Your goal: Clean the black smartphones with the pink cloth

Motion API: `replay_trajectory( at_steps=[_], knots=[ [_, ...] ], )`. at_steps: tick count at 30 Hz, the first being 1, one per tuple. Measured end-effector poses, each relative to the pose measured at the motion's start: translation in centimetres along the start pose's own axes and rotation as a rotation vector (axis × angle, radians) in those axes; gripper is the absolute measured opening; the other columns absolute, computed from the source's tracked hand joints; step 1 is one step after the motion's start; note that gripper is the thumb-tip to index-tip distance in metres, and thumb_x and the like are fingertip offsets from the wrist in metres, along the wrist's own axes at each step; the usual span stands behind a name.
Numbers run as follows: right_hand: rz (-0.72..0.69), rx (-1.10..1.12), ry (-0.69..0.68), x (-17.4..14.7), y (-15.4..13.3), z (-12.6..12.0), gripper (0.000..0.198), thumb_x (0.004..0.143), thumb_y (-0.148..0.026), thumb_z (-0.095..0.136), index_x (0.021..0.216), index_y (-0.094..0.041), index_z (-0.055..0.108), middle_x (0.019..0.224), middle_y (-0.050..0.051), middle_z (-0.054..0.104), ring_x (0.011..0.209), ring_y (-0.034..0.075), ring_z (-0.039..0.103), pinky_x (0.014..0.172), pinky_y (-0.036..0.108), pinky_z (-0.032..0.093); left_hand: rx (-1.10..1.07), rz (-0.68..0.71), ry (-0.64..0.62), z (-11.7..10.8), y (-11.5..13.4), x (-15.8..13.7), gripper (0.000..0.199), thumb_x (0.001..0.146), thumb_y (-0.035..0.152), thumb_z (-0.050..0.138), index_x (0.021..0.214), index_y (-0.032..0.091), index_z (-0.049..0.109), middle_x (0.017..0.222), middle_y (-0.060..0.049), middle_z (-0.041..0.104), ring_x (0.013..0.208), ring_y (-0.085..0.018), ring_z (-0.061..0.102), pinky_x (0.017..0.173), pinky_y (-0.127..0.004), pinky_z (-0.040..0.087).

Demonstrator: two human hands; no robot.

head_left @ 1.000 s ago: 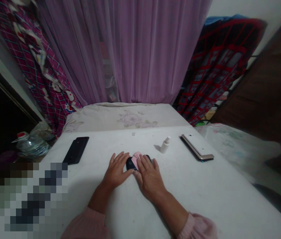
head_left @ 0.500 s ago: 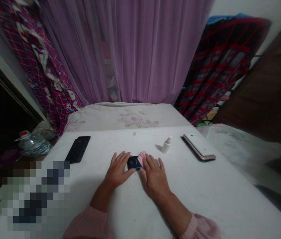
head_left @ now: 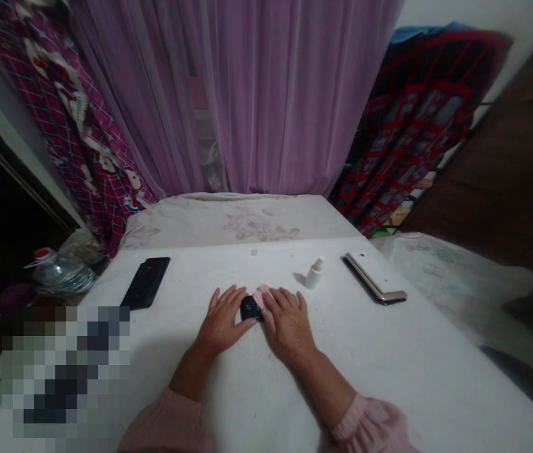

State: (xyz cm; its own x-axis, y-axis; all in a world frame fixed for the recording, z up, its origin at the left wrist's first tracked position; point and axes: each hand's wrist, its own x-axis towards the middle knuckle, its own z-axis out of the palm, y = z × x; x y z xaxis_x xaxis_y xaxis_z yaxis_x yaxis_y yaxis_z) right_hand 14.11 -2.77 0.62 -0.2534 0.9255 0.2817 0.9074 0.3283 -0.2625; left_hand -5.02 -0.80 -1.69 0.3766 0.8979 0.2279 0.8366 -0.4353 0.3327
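A dark smartphone (head_left: 248,308) lies back up on the white table in front of me, its right part hidden. My left hand (head_left: 223,316) grips its left end, thumb along the near edge and fingers at the far side. Under the fingers of my right hand (head_left: 289,319) is a folded pink cloth (head_left: 261,296), pressed against the phone's back. A small white spray bottle (head_left: 314,274) stands upright beyond my right hand.
Dark phones (head_left: 147,283) lie stacked at the left of the white-covered table (head_left: 389,371). Another stack of phones, topped by a white one (head_left: 374,277), lies at the right. Purple curtains (head_left: 285,94) hang behind. A large water bottle (head_left: 61,272) stands off the left side.
My right hand has slid left with the pink cloth, covering more of the phone's back. My left hand stays on the phone's left end.
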Motion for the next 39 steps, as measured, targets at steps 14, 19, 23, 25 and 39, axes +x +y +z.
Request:
replay_trajectory(
  at_steps=[14, 19, 23, 25, 39],
  knots=[
    [-0.091, 0.151, -0.045, 1.6, 1.7, -0.1, 0.036, 0.094, -0.025, 0.045, 0.127, -0.027, 0.058, 0.127, 0.005, 0.061, 0.116, 0.021, 0.049, 0.099, 0.042, 0.03, 0.011, -0.002, -0.004, 0.0, 0.0, 0.0, 0.052, 0.087, 0.047, 0.059, 0.132, 0.023, 0.048, 0.141, -0.009, 0.052, 0.136, -0.027, 0.039, 0.115, -0.054, 0.017],
    [-0.112, 0.079, -0.087, 1.6, 0.8, 0.1, 0.039, 0.096, -0.028, 0.04, 0.132, -0.027, 0.053, 0.137, 0.006, 0.055, 0.131, 0.025, 0.039, 0.108, 0.051, 0.022, 0.007, -0.006, 0.002, 0.1, 0.0, 0.1, 0.054, 0.087, 0.048, 0.058, 0.133, 0.023, 0.047, 0.14, -0.009, 0.052, 0.135, -0.028, 0.04, 0.115, -0.054, 0.017],
    [-0.074, 0.051, -0.072, 1.5, 0.6, 0.2, 0.039, 0.096, -0.03, 0.038, 0.133, -0.028, 0.053, 0.137, 0.005, 0.056, 0.131, 0.026, 0.04, 0.108, 0.054, 0.02, 0.005, -0.005, -0.002, 0.0, 0.0, 0.1, 0.054, 0.087, 0.048, 0.058, 0.133, 0.023, 0.047, 0.14, -0.009, 0.052, 0.136, -0.027, 0.039, 0.115, -0.054, 0.017],
    [-0.043, 0.035, -0.058, 1.3, 0.9, 0.2, 0.039, 0.096, -0.03, 0.039, 0.132, -0.029, 0.054, 0.136, 0.005, 0.056, 0.13, 0.026, 0.041, 0.108, 0.055, 0.021, 0.004, -0.007, -0.001, 0.0, 0.0, 0.0, 0.052, 0.087, 0.048, 0.058, 0.132, 0.024, 0.048, 0.14, -0.008, 0.052, 0.136, -0.027, 0.039, 0.115, -0.054, 0.017],
    [-0.064, 0.019, -0.049, 0.4, 0.3, 0.6, 0.041, 0.096, -0.028, 0.038, 0.135, -0.027, 0.051, 0.142, 0.007, 0.05, 0.133, 0.027, 0.037, 0.108, 0.055, 0.021, -0.004, -0.012, 0.009, 0.0, 0.1, 0.0, 0.053, 0.086, 0.048, 0.059, 0.132, 0.024, 0.048, 0.14, -0.009, 0.053, 0.136, -0.028, 0.039, 0.115, -0.054, 0.017]
  ],
)
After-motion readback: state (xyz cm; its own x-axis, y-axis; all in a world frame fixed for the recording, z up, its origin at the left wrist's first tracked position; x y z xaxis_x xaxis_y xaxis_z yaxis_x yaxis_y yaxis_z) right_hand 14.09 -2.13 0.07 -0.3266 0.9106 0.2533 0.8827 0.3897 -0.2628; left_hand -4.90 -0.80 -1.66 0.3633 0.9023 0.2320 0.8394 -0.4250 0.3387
